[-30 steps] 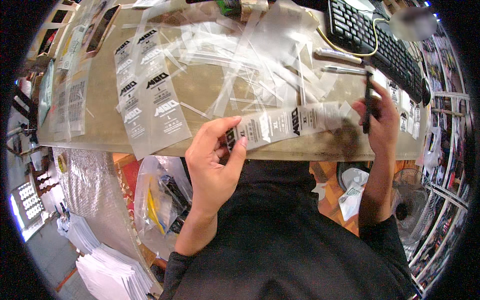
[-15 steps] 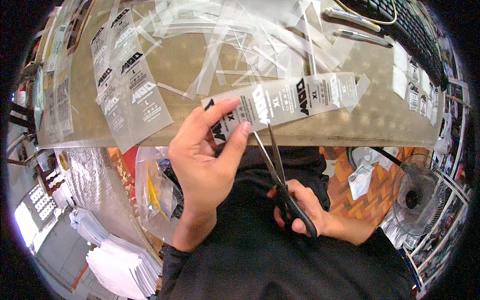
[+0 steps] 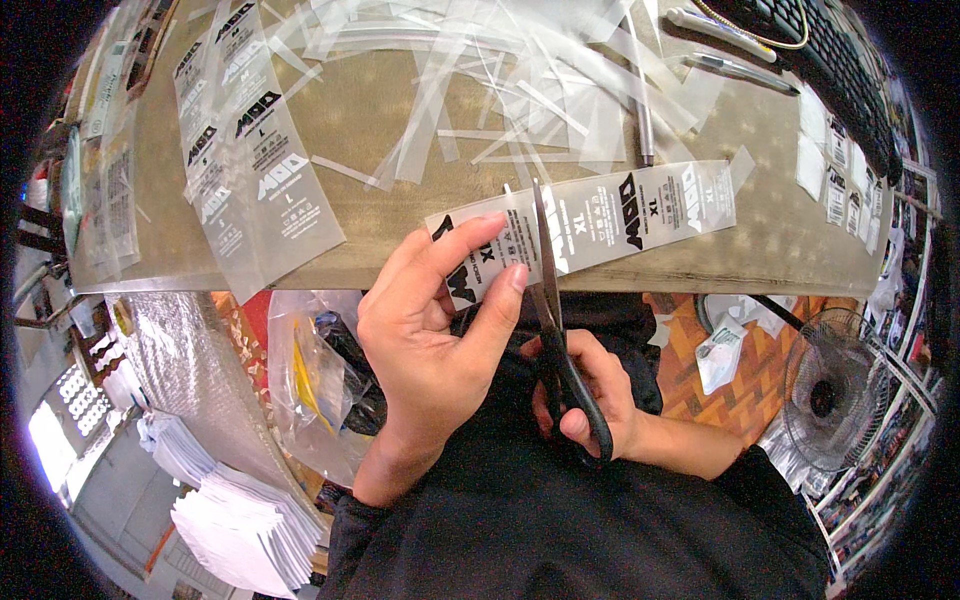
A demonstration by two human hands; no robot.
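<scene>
My left hand (image 3: 430, 325) pinches the left end of a translucent printed label strip (image 3: 605, 225) between thumb and fingers, just above the table's near edge. The strip stretches away to the right, with black and white print along it. Black-handled scissors (image 3: 556, 345) are gripped in my right hand (image 3: 615, 400), its fingers in the handle loops. Their blades straddle the strip close to my left fingertips. One blade lies over the strip's face; the other runs behind it, its tip showing past the far edge. More printed strips (image 3: 290, 195) lie on the table at left.
Clear offcut strips (image 3: 450, 60) are heaped across the far side of the table (image 3: 390, 240). A grey pen (image 3: 645, 135), another pen (image 3: 740, 72), white tags (image 3: 838, 170) and a black keyboard (image 3: 840, 60) sit at right. A fan (image 3: 825, 400) stands below the table's right side.
The scissors have moved up, so their blades now reach across the strip instead of meeting its near edge. My left hand and the strip have shifted slightly right and down.
</scene>
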